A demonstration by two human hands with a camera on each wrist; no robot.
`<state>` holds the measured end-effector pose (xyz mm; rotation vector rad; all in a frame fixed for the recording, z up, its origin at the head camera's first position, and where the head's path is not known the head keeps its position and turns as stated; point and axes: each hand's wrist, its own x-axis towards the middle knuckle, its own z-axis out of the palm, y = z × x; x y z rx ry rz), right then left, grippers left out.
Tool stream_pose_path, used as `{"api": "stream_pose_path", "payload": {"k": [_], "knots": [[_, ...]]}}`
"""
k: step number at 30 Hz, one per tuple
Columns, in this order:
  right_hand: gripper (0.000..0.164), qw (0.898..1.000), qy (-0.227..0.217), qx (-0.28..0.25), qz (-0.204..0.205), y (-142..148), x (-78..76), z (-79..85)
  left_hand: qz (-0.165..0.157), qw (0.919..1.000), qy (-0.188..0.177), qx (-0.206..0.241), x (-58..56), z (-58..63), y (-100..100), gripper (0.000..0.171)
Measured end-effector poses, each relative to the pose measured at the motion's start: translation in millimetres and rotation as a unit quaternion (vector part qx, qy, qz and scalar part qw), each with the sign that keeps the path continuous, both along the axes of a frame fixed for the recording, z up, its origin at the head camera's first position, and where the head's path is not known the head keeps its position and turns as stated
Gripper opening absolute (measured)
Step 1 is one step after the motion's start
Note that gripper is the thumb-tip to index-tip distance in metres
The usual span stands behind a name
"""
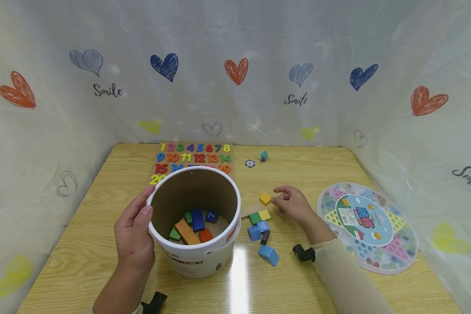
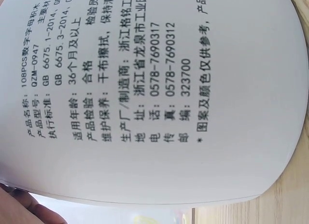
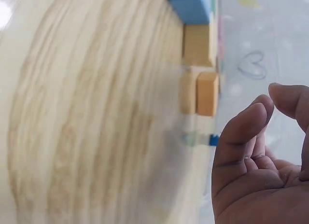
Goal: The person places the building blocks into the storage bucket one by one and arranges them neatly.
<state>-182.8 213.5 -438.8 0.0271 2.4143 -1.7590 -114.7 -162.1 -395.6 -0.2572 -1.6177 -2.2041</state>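
Note:
My left hand grips the rim of a white bucket, thumb on the outer side. Printed text covers the bucket in the left wrist view, where only part of the left hand shows. Inside lie several wooden blocks, among them an orange bar, a blue block and a red block. My right hand is beside a yellow-orange block on the table. In the right wrist view, the right hand has bent fingers with nothing between them.
Green, yellow, blue and dark blocks lie right of the bucket. A number board lies behind it. A round game board is at the right. A chip and small teal toy sit farther back.

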Motion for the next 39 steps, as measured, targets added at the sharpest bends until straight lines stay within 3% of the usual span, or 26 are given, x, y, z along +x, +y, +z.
{"api": "stream_pose_path", "payload": {"k": [7,16,23,33,39], "knots": [[0.044,1.0,-0.012,0.019,-0.02,9,-15.6,-34.1,0.004,1.0,-0.002,-0.005,0.1,-0.4,0,0.036],[0.048,0.997,-0.034,0.071,-0.027,-2,-22.8,-42.1,-0.006,1.0,0.007,0.003,1.5,1.8,1,0.036],[0.039,0.988,-0.031,0.142,-0.045,-8,-24.7,-45.8,-0.008,0.9999,0.005,-0.007,1.2,0.6,0,0.036],[0.033,0.987,-0.008,0.152,-0.044,-6,-19.6,-34.4,-0.006,0.9999,-0.006,-0.011,2.0,0.9,0,0.036],[0.031,0.991,0.012,0.128,-0.022,-7,-11.7,-3.9,0.002,0.9998,-0.013,-0.016,2.2,1.5,0,0.036]]}}
